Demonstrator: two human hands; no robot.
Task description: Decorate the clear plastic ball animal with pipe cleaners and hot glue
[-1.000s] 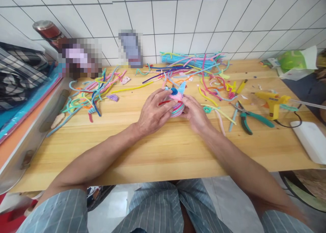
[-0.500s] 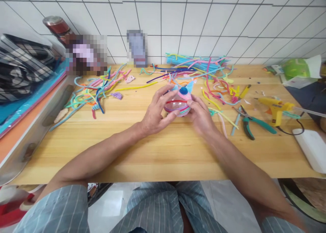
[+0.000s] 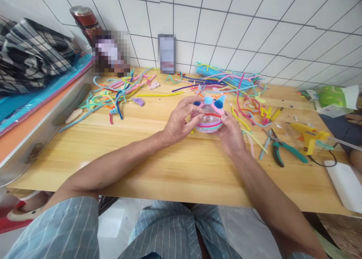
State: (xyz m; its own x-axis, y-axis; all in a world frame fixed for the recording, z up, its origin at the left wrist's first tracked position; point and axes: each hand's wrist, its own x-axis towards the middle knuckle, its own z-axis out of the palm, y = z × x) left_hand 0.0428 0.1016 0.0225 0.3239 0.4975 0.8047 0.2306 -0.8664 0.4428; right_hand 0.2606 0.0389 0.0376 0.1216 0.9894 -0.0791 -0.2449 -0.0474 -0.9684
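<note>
Both hands hold a small clear dome (image 3: 209, 117) wrapped in pink, teal and red pipe cleaners, with blue pompoms and blue ears on top. It sits on the wooden table (image 3: 158, 164) at the centre. My left hand (image 3: 181, 121) grips its left side with curled fingers. My right hand (image 3: 230, 132) pinches a red pipe cleaner (image 3: 214, 115) against its right side.
Loose pipe cleaners lie in a heap at the left (image 3: 118, 93) and another behind the dome (image 3: 234, 83). Green-handled pliers (image 3: 278, 151), a yellow glue gun (image 3: 307, 138) and a white block (image 3: 343, 185) are at the right. Plaid cloth (image 3: 31, 59) lies far left.
The dome has been turned and tilted upright between my hands, so the red strand now runs across its front. The camera has shifted, so everything sits further right in view.
</note>
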